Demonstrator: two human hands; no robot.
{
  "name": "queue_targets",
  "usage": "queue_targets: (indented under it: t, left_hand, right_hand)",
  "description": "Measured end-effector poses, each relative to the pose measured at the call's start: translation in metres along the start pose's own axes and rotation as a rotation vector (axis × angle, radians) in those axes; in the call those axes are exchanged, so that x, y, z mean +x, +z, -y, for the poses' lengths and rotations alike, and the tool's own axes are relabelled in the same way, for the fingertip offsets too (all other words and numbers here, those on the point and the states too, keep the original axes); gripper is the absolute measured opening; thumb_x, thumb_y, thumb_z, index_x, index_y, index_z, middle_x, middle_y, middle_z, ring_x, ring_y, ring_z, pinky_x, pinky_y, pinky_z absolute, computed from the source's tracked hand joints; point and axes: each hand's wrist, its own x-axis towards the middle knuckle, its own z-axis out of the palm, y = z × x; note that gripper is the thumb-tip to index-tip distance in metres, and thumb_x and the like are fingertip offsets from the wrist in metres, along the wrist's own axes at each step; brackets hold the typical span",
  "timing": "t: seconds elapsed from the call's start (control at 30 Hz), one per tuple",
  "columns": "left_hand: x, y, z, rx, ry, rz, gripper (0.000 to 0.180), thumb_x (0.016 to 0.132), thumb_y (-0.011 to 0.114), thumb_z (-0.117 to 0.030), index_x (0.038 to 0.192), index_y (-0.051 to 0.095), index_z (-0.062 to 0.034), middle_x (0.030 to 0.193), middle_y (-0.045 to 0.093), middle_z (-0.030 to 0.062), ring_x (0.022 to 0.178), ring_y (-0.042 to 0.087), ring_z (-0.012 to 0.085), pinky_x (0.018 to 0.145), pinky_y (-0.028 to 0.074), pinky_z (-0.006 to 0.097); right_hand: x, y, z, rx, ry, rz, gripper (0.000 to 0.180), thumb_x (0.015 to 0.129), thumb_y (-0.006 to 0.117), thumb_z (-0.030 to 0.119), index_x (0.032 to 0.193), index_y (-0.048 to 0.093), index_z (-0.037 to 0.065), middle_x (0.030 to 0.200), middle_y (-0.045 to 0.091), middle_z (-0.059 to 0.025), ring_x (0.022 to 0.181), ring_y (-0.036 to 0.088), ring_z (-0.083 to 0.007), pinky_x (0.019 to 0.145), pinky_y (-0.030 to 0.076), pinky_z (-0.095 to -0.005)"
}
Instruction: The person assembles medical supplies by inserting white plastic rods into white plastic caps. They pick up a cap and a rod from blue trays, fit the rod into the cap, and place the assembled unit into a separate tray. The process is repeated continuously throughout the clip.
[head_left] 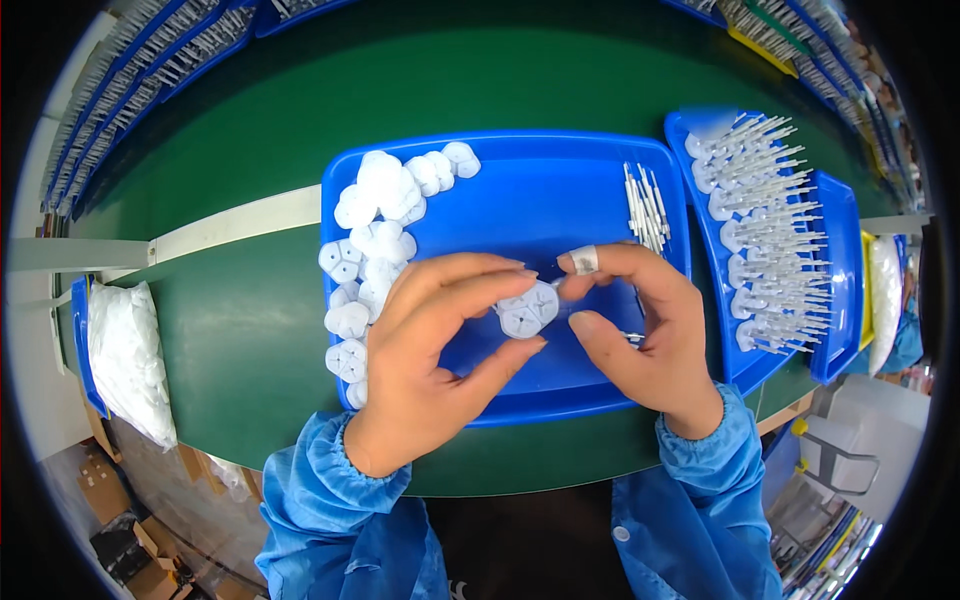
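My left hand (430, 350) pinches a translucent white three-lobed plastic disc (528, 310) between its thumb and fingers, above the blue tray (510, 400). Beside the disc's right edge is my right hand (645, 330), its thumb apart from its fingers and nothing visible between them. A pale wrap goes round one of its fingers. More three-lobed discs (347, 320) lie heaped along the tray's left side, partly behind my left hand. At the tray's upper right sits a bunch of thin white-and-grey rods (646, 208); my right hand hides some of those below.
To the right, a second blue tray (705, 210) holds rows of discs with rods sticking out. Another blue tray (840, 280) stands beyond it. A stuffed white plastic bag (130, 360) is at the left on the green table (240, 330). Loaded trays (150, 80) line the far left.
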Motion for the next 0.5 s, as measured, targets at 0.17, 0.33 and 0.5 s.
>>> queue_targets:
  t: [0.17,0.33,0.5]
  left_hand:
    - [0.0000,0.0039,0.0027,0.080,0.142,-0.030,0.048,0.076,0.091,0.005,0.121,0.077,-0.0036,0.130,0.073,0.0153,0.114,0.071,0.0320,0.097,0.057,0.040]
    - [0.0011,0.0052,0.0029,0.066,0.164,-0.038,0.047,0.075,0.092,0.003,0.120,0.078,-0.0040,0.127,0.074,0.0138,0.113,0.071,0.0312,0.095,0.056,0.040]
    - [0.0006,0.0048,0.0036,0.079,0.183,-0.054,0.047,0.075,0.092,0.001,0.120,0.078,-0.0047,0.126,0.075,0.0130,0.112,0.071,0.0308,0.093,0.056,0.040]
  right_hand:
    - [-0.0056,0.0022,-0.0033,0.202,0.142,0.076,0.032,0.095,0.080,-0.002,0.126,0.071,0.000,0.101,0.078,-0.0069,0.095,0.073,-0.0123,0.086,0.057,-0.0298]
    - [-0.0063,0.0046,-0.0019,0.383,0.209,0.103,0.030,0.096,0.078,-0.004,0.124,0.067,0.001,0.107,0.076,-0.0059,0.097,0.073,-0.0120,0.088,0.058,-0.0291]
    - [-0.0061,0.0049,0.0002,0.453,0.242,0.140,0.030,0.097,0.078,-0.005,0.123,0.064,0.002,0.111,0.075,-0.0058,0.102,0.073,-0.0121,0.093,0.059,-0.0303]
